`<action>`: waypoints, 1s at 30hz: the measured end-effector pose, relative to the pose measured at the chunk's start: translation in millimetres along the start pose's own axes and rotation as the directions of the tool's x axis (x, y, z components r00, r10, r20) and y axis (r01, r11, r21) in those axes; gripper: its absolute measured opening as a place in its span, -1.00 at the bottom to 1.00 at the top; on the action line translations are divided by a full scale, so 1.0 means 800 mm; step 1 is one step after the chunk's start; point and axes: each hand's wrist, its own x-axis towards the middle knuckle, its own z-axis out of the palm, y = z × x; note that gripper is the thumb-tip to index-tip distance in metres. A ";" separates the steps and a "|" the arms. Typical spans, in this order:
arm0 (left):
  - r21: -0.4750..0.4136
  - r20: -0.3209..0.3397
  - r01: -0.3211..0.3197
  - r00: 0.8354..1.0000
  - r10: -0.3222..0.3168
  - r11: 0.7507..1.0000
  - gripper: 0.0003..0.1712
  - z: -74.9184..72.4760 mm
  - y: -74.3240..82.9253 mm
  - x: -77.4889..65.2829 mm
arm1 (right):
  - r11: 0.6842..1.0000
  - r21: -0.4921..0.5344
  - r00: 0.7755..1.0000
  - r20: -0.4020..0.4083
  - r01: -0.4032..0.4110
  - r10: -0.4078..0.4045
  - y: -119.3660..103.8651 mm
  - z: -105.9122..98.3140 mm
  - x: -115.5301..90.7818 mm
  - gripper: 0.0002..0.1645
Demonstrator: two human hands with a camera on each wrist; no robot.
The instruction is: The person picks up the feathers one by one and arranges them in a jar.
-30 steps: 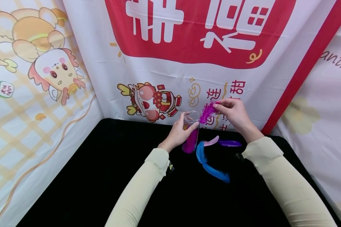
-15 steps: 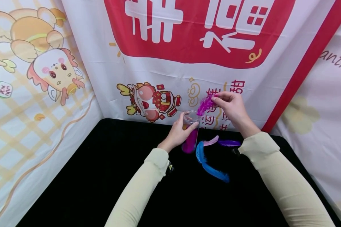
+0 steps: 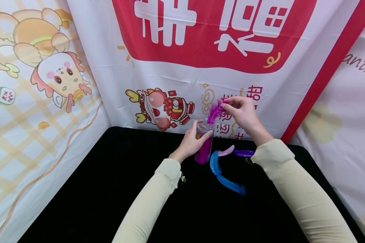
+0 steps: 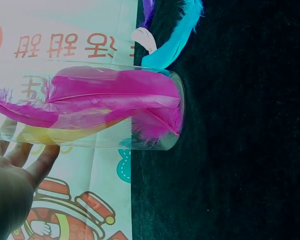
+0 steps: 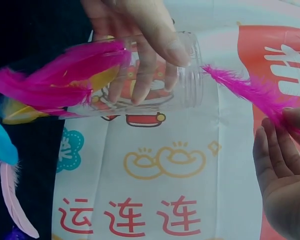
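A clear jar (image 3: 205, 141) stands upright near the far edge of the black table, with its mouth uncovered. Inside it are magenta feathers (image 4: 115, 95) and a yellow feather (image 4: 65, 134). My left hand (image 3: 189, 141) grips the jar near its top, thumb on one side and fingers round the other. Between thumb and fingertips my right hand (image 3: 242, 113) pinches a fluffy magenta feather (image 5: 245, 90) by one end. The free tip of this feather points down at the jar's mouth, right by the rim.
To the right of the jar lie two blue feathers (image 3: 229, 184), a pale pink feather (image 3: 226, 151) and a purple feather (image 3: 243, 153) on the black table (image 3: 134, 175). A printed cloth (image 3: 158, 72) hangs directly behind the table.
My right hand has moved left and slightly up, bringing the magenta feather from beside the jar to over its mouth. The left hand and jar have stayed in place.
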 end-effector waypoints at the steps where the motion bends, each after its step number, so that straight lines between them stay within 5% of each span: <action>1: -0.001 -0.001 0.000 1.000 0.000 1.000 -0.16 0.000 0.000 0.000 | 1.000 -0.014 1.000 0.008 0.003 -0.002 0.000 0.001 0.000 -0.71; 30: 0.029 -0.013 0.016 1.000 -0.016 0.999 -0.14 -0.001 0.000 0.000 | 0.964 -0.231 0.963 0.263 0.130 -0.066 0.010 0.026 -0.001 -0.83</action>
